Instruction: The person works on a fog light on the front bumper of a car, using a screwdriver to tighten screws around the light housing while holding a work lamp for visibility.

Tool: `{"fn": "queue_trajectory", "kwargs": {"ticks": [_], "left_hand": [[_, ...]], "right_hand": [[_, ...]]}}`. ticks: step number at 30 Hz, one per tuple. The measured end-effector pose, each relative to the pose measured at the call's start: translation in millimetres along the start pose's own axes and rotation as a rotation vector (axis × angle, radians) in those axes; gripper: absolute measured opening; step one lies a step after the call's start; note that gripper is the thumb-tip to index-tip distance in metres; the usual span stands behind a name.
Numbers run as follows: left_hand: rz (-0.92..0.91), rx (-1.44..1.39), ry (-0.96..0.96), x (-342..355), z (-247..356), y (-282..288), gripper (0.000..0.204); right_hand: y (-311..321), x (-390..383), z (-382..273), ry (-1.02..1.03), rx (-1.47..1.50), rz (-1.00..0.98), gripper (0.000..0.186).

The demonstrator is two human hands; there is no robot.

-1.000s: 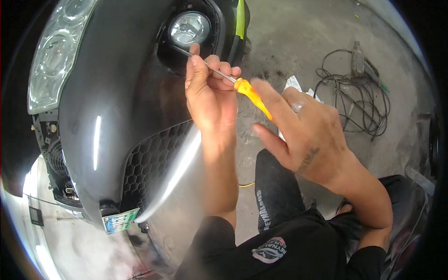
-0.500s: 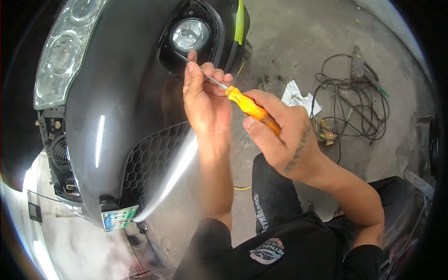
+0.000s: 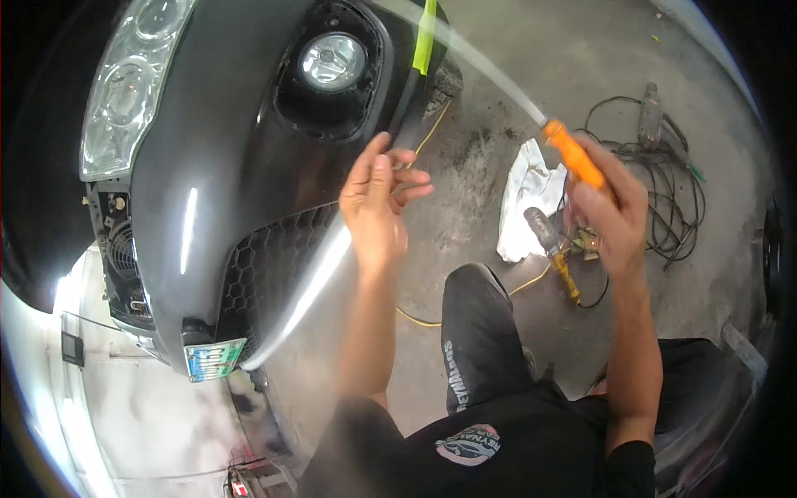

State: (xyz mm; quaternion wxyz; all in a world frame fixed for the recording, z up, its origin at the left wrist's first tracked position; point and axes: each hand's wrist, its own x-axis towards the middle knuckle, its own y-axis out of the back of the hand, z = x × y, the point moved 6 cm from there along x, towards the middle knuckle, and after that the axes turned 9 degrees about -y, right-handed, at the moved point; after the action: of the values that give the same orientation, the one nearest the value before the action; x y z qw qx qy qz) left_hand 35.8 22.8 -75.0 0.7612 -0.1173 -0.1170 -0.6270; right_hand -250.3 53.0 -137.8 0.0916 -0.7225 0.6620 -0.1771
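Head view, nearest: looking down on a black shirt (image 3: 531,448) and dark trousers (image 3: 481,332), one knee bent.
Right hand (image 3: 610,203): wrapped around the orange handle of a screwdriver (image 3: 574,152), held up over the concrete floor (image 3: 540,41), well to the right of the bumper (image 3: 241,75).
Shaft (image 3: 498,80): pointing up and left, motion-blurred, crossing in front of yellow-green tape (image 3: 425,41); tip impossible to make out.
Left hand (image 3: 378,212): empty, fingers loosely spread, in front of the bumper's lower edge; cannot tell whether touching.
Bumper finish: black and glossy, with a honeycomb grille (image 3: 257,257) towards the number plate (image 3: 216,361).
Fog lamp (image 3: 332,61): round and clear, seated in a dark recess (image 3: 311,116), apart from both hands.
Floor items: white cloth (image 3: 523,207), grey-and-yellow tool (image 3: 567,278) of unclear kind, tangled black cable (image 3: 668,199).
Step in hand: judging by the layout, screwdriver work about the lamp recess, tool held aside at this instant.
Next move: probably calling for a steadied shaft, a tip in plain sight and care around the paint.
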Motion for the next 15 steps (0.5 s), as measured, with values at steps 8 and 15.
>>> {"fn": "queue_trajectory", "kwargs": {"ticks": [8, 15], "left_hand": [[-0.177, 0.334, 0.319, -61.7, -136.0, -21.8, 0.03], [-0.095, 0.269, 0.964, -195.7, -387.1, -16.2, 0.023]], "right_hand": [[142.6, 2.8, 214.4, -0.283, -0.868, 0.215, 0.028], [185.9, -77.2, 294.9, -0.497, -1.004, 0.364, 0.032]]}}
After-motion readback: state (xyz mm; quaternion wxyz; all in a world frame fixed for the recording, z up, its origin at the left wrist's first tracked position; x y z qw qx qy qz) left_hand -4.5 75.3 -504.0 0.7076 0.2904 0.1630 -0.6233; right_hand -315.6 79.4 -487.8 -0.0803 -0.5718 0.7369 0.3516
